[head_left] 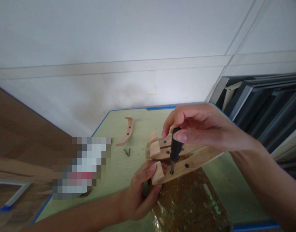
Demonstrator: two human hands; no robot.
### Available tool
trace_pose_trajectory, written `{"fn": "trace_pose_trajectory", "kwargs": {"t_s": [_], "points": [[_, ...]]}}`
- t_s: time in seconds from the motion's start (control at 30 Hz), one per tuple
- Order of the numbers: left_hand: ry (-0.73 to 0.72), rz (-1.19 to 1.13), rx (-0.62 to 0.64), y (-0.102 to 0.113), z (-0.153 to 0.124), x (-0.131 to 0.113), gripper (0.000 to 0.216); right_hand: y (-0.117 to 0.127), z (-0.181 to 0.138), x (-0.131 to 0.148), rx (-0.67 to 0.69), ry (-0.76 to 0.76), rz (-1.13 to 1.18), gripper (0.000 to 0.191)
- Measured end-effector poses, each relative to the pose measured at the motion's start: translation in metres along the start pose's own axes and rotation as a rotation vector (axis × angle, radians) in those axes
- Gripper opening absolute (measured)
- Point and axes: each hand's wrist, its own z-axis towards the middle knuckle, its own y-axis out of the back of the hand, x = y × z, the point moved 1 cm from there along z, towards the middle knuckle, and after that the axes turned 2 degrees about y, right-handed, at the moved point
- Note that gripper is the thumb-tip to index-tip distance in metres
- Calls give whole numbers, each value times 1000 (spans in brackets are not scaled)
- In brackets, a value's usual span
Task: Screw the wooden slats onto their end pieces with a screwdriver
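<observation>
My right hand (201,129) is closed around the black handle of a screwdriver (176,145). The screwdriver stands nearly upright, its tip at a screw hole of a light wooden hook piece (198,162). At the near left end of that piece, my left hand (142,190) pinches its raised wooden tip between thumb and fingers. Behind it lie other wooden hook pieces (155,150) with dark screws or holes, partly covered by my right hand. All rest on a brown, tape-wrapped box (193,203).
A loose curved wooden hook (130,129) with two holes lies on the pale green table (109,129), near a few screws (127,152). A pixelated object (82,167) is at the left. Dark panels (266,100) lean at the right, and a white wall (138,87) stands behind.
</observation>
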Motion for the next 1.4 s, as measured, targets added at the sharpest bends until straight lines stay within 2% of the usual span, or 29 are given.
{"fn": "trace_pose_trajectory", "kwargs": {"t_s": [0.23,0.7,1.0,1.2,1.4], "points": [[3,-19,-5,0,-2,1,70,-2,3,1,-46,-3,22,26],[8,-2,22,-1,1,1,70,-1,3,0,-63,16,-85,32],[-11,-24,6,-2,2,3,72,-9,5,-10,-197,63,25,42],[-14,-20,5,-1,5,1,69,-9,4,-10,-184,80,65,47],[9,-7,23,-3,2,2,76,-7,1,-5,-106,-7,107,44]]}}
